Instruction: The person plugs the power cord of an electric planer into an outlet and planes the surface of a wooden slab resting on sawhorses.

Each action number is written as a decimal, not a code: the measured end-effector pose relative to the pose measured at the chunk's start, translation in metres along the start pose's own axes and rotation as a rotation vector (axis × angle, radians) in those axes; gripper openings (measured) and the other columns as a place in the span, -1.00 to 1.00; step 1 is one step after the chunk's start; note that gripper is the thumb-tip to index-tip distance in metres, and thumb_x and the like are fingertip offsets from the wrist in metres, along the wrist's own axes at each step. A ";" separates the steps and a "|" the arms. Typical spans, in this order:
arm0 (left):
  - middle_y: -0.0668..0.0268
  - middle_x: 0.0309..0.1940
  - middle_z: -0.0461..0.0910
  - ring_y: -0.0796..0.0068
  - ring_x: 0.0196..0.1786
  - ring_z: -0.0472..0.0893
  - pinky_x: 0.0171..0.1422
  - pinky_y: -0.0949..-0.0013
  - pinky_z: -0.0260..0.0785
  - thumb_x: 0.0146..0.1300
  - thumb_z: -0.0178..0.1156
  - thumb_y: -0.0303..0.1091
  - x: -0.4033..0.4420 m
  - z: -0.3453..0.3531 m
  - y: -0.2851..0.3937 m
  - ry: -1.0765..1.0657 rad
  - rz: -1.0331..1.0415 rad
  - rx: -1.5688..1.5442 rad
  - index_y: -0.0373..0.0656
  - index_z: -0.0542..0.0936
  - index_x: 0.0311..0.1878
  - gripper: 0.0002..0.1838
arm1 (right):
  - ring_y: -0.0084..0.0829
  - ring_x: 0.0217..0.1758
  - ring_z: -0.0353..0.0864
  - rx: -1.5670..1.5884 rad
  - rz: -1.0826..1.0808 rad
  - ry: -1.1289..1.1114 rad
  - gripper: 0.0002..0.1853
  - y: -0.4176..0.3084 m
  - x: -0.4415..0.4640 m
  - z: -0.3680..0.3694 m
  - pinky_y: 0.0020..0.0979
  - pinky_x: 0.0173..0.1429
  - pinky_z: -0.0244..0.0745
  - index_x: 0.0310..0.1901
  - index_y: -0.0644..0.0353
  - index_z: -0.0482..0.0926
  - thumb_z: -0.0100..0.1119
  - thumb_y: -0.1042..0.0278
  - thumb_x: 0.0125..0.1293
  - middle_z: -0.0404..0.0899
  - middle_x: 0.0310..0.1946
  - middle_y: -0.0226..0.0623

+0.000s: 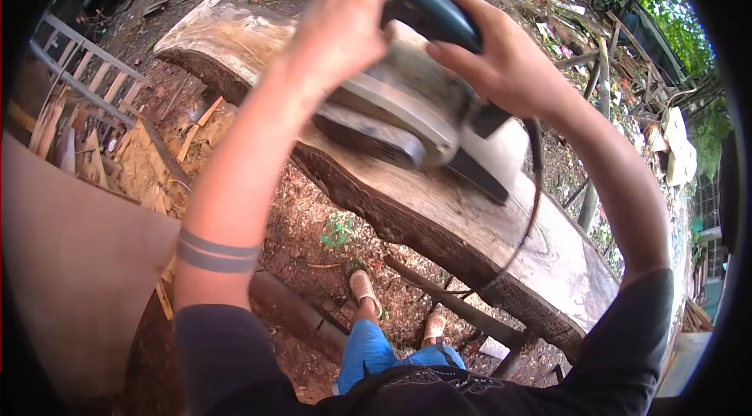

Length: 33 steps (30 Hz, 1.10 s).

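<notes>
An electric planer (392,106) with a dark green top handle (435,12) lies on a thick wooden slab (439,189), partly smeared by motion. My right hand (505,48) wraps around the rear of the green handle, thumb on the near side. At the planer's front end, my left hand (337,36) is closed with curled fingers, somewhat blurred; its exact hold is partly hidden. A black power cord (536,173) runs from the planer's back down across the slab. The slab has pale wood on top and rough bark along its near edge.
Wooden supports (462,310) stand beneath the slab. A brown board (78,251) and a ladder-like frame (90,67) are at left, beside wood scraps. Shavings cover the ground around my feet (364,294). Poles and debris lie at right.
</notes>
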<state>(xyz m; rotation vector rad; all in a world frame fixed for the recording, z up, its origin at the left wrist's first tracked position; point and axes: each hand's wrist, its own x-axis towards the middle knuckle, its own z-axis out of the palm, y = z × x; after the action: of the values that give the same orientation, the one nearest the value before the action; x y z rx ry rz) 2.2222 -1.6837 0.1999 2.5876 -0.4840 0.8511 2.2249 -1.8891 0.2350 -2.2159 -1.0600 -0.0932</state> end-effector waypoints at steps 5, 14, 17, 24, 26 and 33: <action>0.00 -0.39 0.63 0.00 -0.25 0.65 -0.14 0.14 0.48 0.03 0.26 -0.35 0.013 -0.024 -0.068 -0.073 -0.029 -0.047 -0.16 0.61 -0.10 -0.68 | -0.18 -0.41 0.70 0.014 -0.016 0.033 -0.41 -0.003 0.073 0.039 -0.22 -0.19 0.63 0.25 0.15 0.36 0.20 0.22 0.16 0.63 -0.23 0.06; 0.02 -0.35 0.65 -0.04 -0.16 0.64 -0.07 0.12 0.46 -0.02 0.34 -0.34 0.028 -0.035 -0.164 0.117 -0.319 0.100 -0.11 0.64 -0.15 -0.70 | -0.03 -0.13 0.67 -0.047 -0.090 0.145 -0.35 -0.012 0.183 0.097 -0.17 0.02 0.57 0.23 0.13 0.37 0.27 0.07 0.12 0.63 -0.15 0.08; -0.01 -0.30 0.65 -0.07 -0.10 0.62 -0.03 0.10 0.46 0.01 0.33 -0.30 0.036 -0.040 -0.192 0.111 -0.374 0.099 -0.11 0.65 -0.17 -0.73 | -0.10 -0.23 0.71 -0.031 -0.008 0.076 -0.37 -0.015 0.209 0.110 -0.23 -0.03 0.60 0.23 0.13 0.38 0.25 0.11 0.13 0.65 -0.20 0.04; -0.04 -0.27 0.65 -0.05 -0.06 0.61 0.01 0.07 0.46 -0.03 0.30 -0.35 0.052 -0.040 -0.260 0.185 -0.485 0.175 -0.09 0.69 -0.20 -0.75 | 0.00 0.07 0.58 -0.091 0.046 0.105 -0.32 -0.027 0.268 0.141 -0.15 0.16 0.51 0.28 0.11 0.33 0.23 0.07 0.11 0.58 -0.02 0.09; -0.03 -0.27 0.65 -0.05 -0.07 0.62 0.01 0.07 0.46 -0.05 0.29 -0.37 0.048 -0.048 -0.247 0.171 -0.528 0.228 -0.10 0.69 -0.23 -0.76 | 0.05 -0.09 0.63 -0.021 -0.049 0.129 -0.30 -0.017 0.273 0.144 -0.12 0.01 0.54 0.29 0.07 0.29 0.24 0.11 0.10 0.59 -0.15 0.18; -0.04 -0.42 0.63 -0.04 -0.22 0.63 -0.06 0.05 0.48 -0.02 0.20 -0.50 0.016 -0.043 -0.128 0.050 -0.233 -0.057 -0.17 0.68 -0.33 -0.84 | 0.08 -0.03 0.61 0.056 -0.014 -0.026 -0.24 -0.021 0.141 0.080 -0.09 0.07 0.50 0.38 0.08 0.11 0.17 0.18 0.15 0.57 -0.08 0.18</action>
<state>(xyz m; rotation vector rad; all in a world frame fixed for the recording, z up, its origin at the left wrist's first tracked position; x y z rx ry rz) 2.2679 -1.5558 0.2115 2.5020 -0.1846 0.8060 2.2869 -1.7376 0.2316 -2.1651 -1.0791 -0.0404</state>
